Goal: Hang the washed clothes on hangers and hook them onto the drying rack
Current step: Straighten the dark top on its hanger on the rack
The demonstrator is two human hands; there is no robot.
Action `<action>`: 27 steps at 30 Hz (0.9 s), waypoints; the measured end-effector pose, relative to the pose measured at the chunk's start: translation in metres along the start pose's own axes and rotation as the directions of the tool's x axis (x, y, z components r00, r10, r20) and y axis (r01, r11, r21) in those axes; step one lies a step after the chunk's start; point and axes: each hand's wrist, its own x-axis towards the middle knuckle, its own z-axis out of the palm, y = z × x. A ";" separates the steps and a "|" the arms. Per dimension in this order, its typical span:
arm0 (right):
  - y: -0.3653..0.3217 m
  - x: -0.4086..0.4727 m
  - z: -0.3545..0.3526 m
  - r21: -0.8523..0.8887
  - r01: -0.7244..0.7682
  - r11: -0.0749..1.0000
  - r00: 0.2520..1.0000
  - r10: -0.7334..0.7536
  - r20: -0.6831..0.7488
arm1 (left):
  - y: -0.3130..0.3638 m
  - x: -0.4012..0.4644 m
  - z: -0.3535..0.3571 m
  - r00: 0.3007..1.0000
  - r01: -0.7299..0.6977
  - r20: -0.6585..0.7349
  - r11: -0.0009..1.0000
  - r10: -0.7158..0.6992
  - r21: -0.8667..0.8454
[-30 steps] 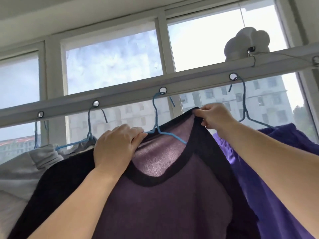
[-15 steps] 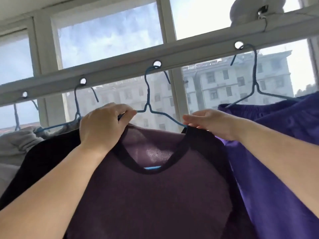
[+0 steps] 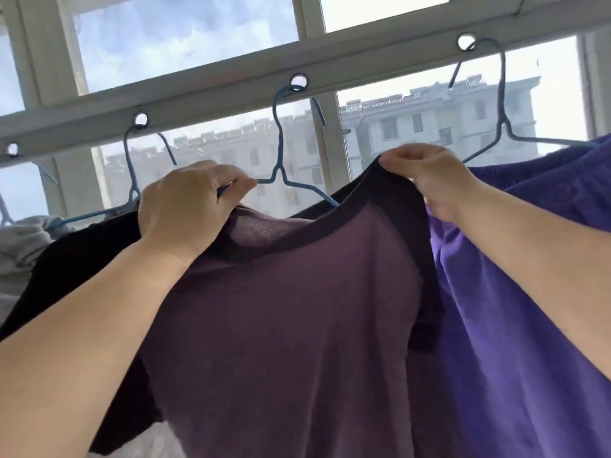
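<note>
A maroon shirt [image 3: 297, 309] with black collar and sleeves hangs on a blue wire hanger [image 3: 281, 153] hooked through a hole in the white drying rack bar [image 3: 231, 94]. My left hand [image 3: 188, 203] grips the hanger's left arm together with the shirt's left shoulder. My right hand [image 3: 433, 176] pinches the black right shoulder of the shirt and holds it lifted above the hanger's right arm.
A bright purple garment [image 3: 529, 259] hangs on its own blue hanger [image 3: 496, 104] to the right. Left of the shirt, another blue hanger [image 3: 132, 173] carries dark cloth, and grey clothes [image 3: 23, 242] hang further left. Window panes lie behind the bar.
My right hand has raised the shirt's right shoulder up from the hanger arm. My view has dropped slightly and come closer. My left hand keeps its grip.
</note>
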 end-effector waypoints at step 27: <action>0.007 -0.039 -0.006 -0.659 0.100 0.746 0.956 0.112 0.271 | 0.008 0.003 -0.008 0.997 0.059 0.042 0.997 -0.057 -0.047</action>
